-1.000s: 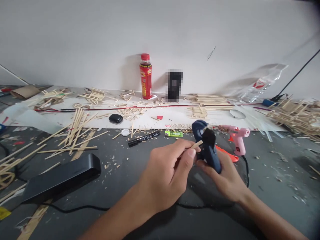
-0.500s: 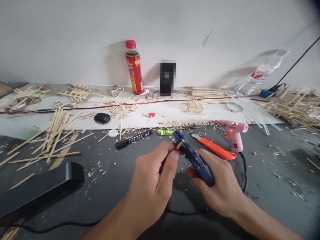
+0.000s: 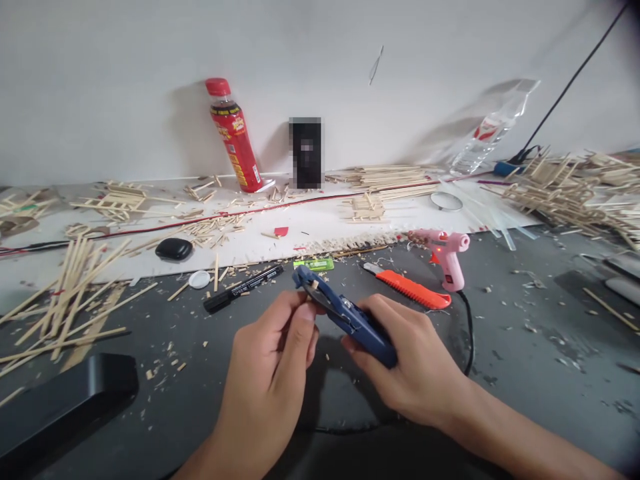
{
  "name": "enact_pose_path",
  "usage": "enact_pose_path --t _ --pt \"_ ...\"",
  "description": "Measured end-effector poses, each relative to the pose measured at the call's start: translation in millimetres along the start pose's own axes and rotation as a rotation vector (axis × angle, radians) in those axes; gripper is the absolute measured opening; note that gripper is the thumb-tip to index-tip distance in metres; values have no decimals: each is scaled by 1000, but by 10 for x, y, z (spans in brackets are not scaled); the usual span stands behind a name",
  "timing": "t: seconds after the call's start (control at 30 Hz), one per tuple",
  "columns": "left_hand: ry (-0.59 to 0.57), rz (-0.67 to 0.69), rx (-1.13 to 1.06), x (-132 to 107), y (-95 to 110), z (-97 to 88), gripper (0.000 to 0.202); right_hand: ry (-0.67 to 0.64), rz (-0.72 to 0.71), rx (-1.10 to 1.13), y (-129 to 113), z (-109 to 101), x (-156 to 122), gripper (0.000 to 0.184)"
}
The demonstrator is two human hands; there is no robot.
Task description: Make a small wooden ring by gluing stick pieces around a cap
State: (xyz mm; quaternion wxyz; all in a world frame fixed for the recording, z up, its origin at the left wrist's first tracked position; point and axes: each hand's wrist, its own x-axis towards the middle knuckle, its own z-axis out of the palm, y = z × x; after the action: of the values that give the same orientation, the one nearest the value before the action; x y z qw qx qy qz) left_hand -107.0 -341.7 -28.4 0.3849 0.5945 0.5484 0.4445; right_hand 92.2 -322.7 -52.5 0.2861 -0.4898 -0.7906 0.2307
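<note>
Pale wall fills the background, with a dark grey surface in front of it. Along the far edge of the surface runs a littered white board. Toward the near left corner sits a long black case, well clear of the working area. Both hands meet over the near middle of the surface. On the right side, the right hand has its grip wrapped around the handles of a blue cutter; beside it, the left hand has its grip pinched on a small wooden stick. Farther back, toward the far right corner, a pink glue gun stands at the board's front edge, its light glowing, and an orange knife lies nearer.

Most of the stick is hidden by the fingers; its pale end shows at the cutter's head, though how firmly the jaws bear on it cannot be told. Such thin wood probably calls for a square seat between the blades and one steady squeeze without twisting. The left thumb sits close to the cutter's head, so drawing the pinch slightly back would be safer.
</note>
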Motion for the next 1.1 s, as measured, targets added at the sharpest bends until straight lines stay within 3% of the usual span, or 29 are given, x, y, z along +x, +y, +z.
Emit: enact_pose_path --t 0.87,1.03,1.1 --pt "14 -37 46 22 28 -12 38 -14 23 -5 13 -9 36 19" --pt "-95 -57 65 84 47 -64 44 -21 92 -41 98 -2 67 11" --pt "-115 -59 91 108 44 -86 37 -20 103 -43 128 -2 85 10"
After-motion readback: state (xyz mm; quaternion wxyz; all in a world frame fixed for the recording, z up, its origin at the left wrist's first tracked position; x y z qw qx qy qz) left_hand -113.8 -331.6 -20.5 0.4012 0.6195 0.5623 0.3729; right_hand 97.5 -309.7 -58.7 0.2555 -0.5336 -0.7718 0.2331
